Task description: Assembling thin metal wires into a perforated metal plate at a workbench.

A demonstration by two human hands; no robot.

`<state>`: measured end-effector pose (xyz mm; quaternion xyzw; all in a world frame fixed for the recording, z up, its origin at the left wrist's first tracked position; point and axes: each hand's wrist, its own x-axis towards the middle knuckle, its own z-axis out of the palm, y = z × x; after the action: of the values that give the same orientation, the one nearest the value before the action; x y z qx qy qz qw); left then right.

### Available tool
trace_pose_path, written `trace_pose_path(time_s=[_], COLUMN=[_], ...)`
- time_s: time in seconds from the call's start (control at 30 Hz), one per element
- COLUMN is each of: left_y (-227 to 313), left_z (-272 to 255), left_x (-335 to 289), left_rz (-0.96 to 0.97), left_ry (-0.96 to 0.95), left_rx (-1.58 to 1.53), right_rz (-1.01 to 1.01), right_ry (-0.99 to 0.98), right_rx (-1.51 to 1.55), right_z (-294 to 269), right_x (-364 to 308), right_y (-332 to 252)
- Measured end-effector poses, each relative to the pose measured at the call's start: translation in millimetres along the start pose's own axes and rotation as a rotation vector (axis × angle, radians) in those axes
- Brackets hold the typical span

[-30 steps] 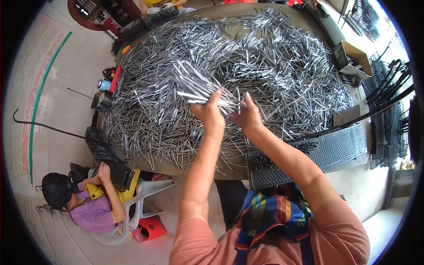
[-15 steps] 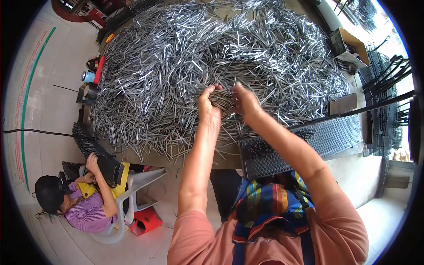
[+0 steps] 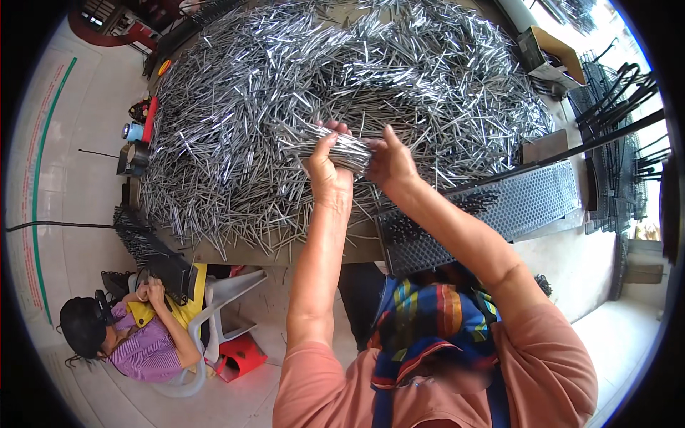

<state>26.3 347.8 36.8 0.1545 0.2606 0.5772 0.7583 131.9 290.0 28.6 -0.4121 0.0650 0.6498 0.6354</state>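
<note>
A bundle of thin silvery metal rods (image 3: 349, 150) lies across my left hand (image 3: 330, 171), whose fingers and thumb close round it. Some rods fan out past the hand on its left side. At the bundle's right end, my right hand (image 3: 394, 162) is cupped with its thumb up and fingers apart; the palm faces the rod ends and the fingertips seem to touch them. Beneath both hands spreads a large loose heap of the same rods (image 3: 228, 135), covering most of the table (image 3: 300, 253).
A perforated metal tray (image 3: 531, 192), dark rods standing in its left part, sits under my right forearm. Beyond it are a cardboard box (image 3: 567, 60) and black wire racks (image 3: 606, 164). At lower left a seated person (image 3: 143, 342) handles a dark bristly block (image 3: 168, 267).
The rod bundle has come up from the heap and slightly left in my left hand, more of it now showing. My right hand has lowered slightly beside its end.
</note>
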Motion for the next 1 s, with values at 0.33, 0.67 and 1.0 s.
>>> trace_pose_path(time_s=[0.33, 0.67, 1.0], left_y=[-6.6, -30.2, -30.0], left_z=[19.9, 12.3, 9.0], left_x=[-30.6, -45.9, -43.8], left_rz=[0.112, 0.189, 0.154], left_ry=[-0.14, -0.203, 0.008], left_rx=[0.096, 0.319, 0.343], right_rz=[0.023, -0.007, -0.039], right_ry=[-0.073, -0.076, -0.058], right_rx=[0.299, 0.363, 0.167], right_z=[21.8, 8.3, 7.1], right_x=[-16.9, -9.5, -25.5], right_y=[5.1, 16.0, 20.4])
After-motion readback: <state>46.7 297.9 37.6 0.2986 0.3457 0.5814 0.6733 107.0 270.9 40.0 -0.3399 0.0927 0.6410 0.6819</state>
